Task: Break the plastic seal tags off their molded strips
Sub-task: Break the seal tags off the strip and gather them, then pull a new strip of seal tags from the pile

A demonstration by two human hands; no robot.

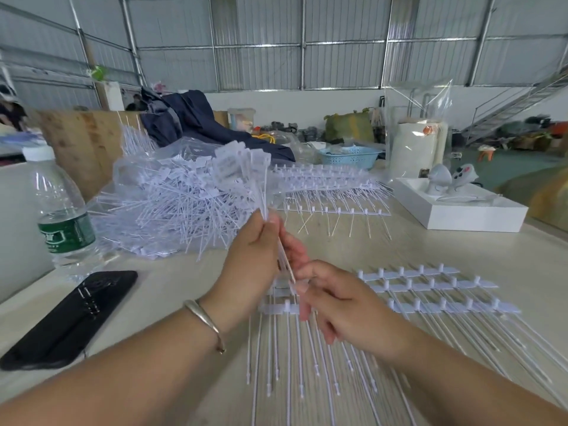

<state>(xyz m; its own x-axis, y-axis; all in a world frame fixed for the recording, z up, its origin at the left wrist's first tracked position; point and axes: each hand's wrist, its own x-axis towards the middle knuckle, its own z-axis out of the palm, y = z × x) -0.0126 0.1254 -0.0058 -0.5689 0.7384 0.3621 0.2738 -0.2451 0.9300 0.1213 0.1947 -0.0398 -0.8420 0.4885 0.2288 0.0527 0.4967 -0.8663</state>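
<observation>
Centrally, left hand [256, 259] grips upright bunch of loose white plastic seal tags [242, 167] by stems. Right hand [344, 299] pinches tag on white molded strip [278, 307] lying on pale table [172, 287]. Heap of separated tags [172, 210] behind.

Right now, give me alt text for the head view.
The left hand grips a bunch of loose seal tags upright while the right hand pinches a tag on the molded strip below. A heap of tags lies beyond.
</observation>
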